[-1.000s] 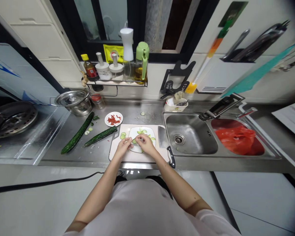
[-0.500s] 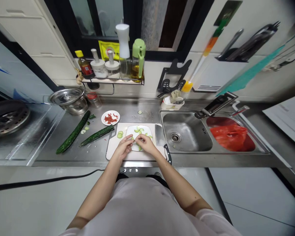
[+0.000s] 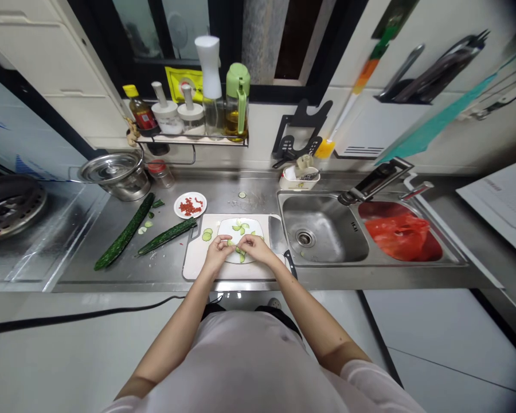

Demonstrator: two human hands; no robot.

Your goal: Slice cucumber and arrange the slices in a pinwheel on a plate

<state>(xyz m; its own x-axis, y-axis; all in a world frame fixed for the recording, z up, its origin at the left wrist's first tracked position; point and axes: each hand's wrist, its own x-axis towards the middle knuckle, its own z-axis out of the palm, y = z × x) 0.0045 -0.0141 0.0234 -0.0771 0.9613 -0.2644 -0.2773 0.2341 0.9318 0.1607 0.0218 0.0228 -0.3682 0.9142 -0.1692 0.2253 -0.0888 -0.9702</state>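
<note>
Over a white plate (image 3: pixel 226 227) my two hands meet with their fingertips close together. Thumb and fingers of my left hand (image 3: pixel 218 252) pinch a small green cucumber slice (image 3: pixel 230 243). My right hand (image 3: pixel 256 249) is pinched too, at a green cucumber piece (image 3: pixel 239 250) partly covered by its fingers. More thin cucumber slices (image 3: pixel 241 226) lie arranged on the plate, which rests on a pale cutting board (image 3: pixel 195 261). Further cucumber slices (image 3: pixel 207 234) lie on the board's left. A cleaver (image 3: pixel 277 235) with a black handle lies along the board's right edge.
Left of the board lie a cut cucumber (image 3: pixel 167 236), a whole cucumber (image 3: pixel 125 232) and a small plate (image 3: pixel 177 210) of chopped red pieces. Behind them stands a lidded steel pot (image 3: pixel 116 175). To the right is a double sink (image 3: pixel 327 229) with a red bag (image 3: pixel 398 236).
My left fingers have curled in from a more spread pose and now pinch the slice. The right hand stays close beside them. The whole view has shifted slightly.
</note>
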